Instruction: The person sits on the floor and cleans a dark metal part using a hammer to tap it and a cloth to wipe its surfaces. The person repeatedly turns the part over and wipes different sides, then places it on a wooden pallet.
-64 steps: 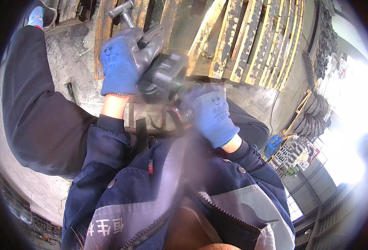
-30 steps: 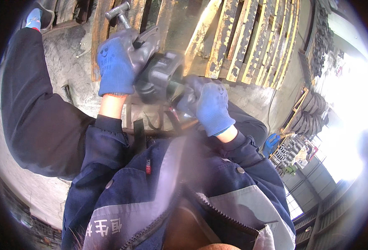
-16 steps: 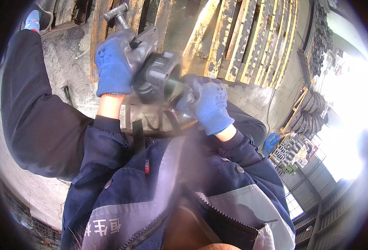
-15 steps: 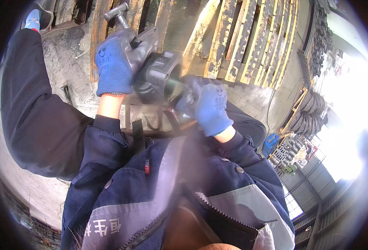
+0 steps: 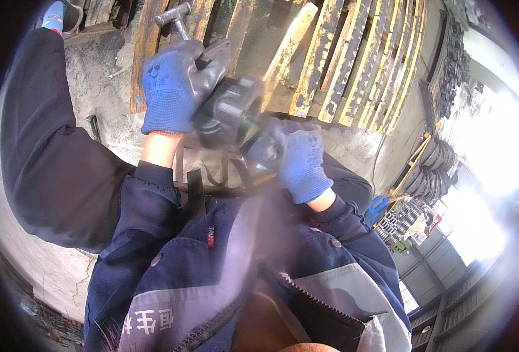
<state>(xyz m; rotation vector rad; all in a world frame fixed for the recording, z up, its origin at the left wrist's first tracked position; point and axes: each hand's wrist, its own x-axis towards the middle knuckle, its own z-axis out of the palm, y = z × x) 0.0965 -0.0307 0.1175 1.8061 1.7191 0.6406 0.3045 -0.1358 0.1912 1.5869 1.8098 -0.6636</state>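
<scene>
My left hand (image 5: 177, 88), in a blue glove with a dark coated palm, is closed around the upper left part of a dark, blocky metal casting (image 5: 227, 111) with a round opening. Beyond that glove is a T-shaped metal hammer (image 5: 177, 17); its handle runs down behind the glove, and I cannot tell if the hand touches it. My right hand (image 5: 292, 152), gloved alike, is closed at the casting's lower right end. Between glove and casting shows a greenish, shiny round part (image 5: 248, 128). Motion blur hides what the right fingers grip.
Worn wooden pallets (image 5: 330, 64) with flaking yellow paint lie ahead. A bolt-like metal piece (image 5: 94, 126) is on the concrete floor by my left leg. At right are stacked dark rings (image 5: 435, 161), a blue container (image 5: 377, 208) and a rack of metal parts (image 5: 399, 223).
The view has shifted slightly. Both hands still hold at the casting, and the right glove sits a little lower in the picture. The casting looks more blurred.
</scene>
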